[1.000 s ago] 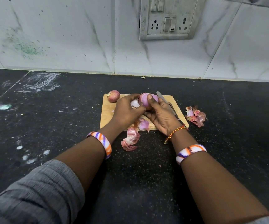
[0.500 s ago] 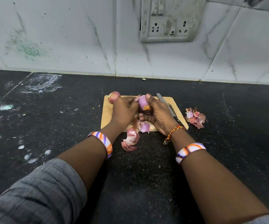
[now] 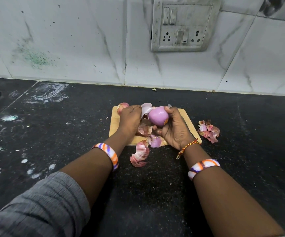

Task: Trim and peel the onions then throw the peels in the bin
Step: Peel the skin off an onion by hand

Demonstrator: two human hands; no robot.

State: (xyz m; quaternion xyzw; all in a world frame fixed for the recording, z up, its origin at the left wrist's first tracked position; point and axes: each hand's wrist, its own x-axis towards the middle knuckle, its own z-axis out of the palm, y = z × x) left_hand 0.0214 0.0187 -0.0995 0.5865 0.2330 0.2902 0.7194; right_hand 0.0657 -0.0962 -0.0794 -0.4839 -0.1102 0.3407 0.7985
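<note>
Right hand grips 1 peeled onion above the cutting board; my left hand pinches its loose peel.

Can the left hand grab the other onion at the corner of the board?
Probably yes. The other onion sits right behind the left hand with nothing between them, but that hand is pinching a peel off the onion in the right hand, so it must let go first.
</note>
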